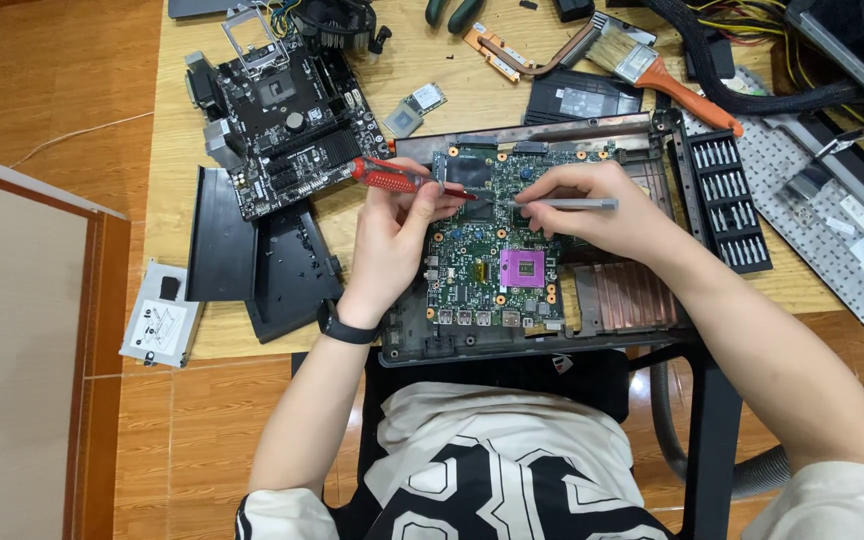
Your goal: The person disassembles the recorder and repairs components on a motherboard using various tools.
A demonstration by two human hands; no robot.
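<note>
Head view looks down on a wooden surface [422,60] where a green laptop circuit board [492,255] sits in its dark case shell [642,125], just in front of the person. The left hand [392,235] has its fingers clenched around a red-handled screwdriver [392,178], whose tip points right toward the upper middle of the board. The right hand [592,205] pinches a slim grey tool [567,204], which looks like tweezers or a pen-shaped driver, its tip aimed left so the two tools nearly meet over one spot on the board.

As a judgement, the step in hand is working at a small fastener or part near the top of the board, with one tool steadying while the other turns or lifts. The next move would call for fine, steady pressure and keeping both tips off the nearby components.

A black desktop motherboard [287,115] lies at upper left, black plastic panels [262,260] lie below it, a rack of driver bits [727,200] stands to the right of the case, and an orange-handled brush [652,65] lies beyond.
</note>
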